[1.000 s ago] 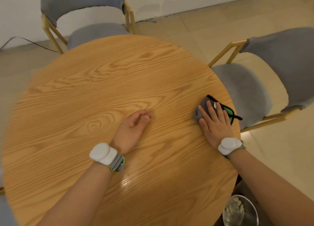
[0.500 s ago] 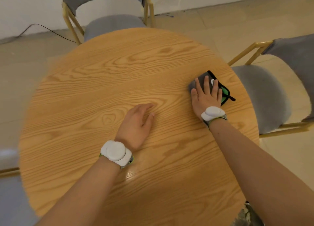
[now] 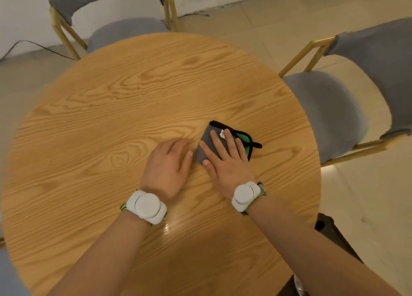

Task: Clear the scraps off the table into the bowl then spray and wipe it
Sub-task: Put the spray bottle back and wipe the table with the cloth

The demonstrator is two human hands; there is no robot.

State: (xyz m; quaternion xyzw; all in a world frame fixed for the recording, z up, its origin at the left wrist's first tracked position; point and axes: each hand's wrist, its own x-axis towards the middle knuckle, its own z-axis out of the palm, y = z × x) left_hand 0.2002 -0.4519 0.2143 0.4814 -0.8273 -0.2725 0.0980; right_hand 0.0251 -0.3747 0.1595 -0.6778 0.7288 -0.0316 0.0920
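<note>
The round table (image 3: 111, 122) lies bare across its far, left and near parts, so a hand can sweep there freely. Near the middle, the left hand (image 3: 168, 162) rests flat just beside the right hand (image 3: 225, 162), which presses on the cloth (image 3: 223, 144), blocking passage between them. Two chairs (image 3: 124, 31) (image 3: 323, 108) stand close against the far and right edges.

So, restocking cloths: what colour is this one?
Head view: cloth is grey, black-edged, green underneath.

head cam | looks steeply down — close over round table (image 3: 133, 90)
</note>
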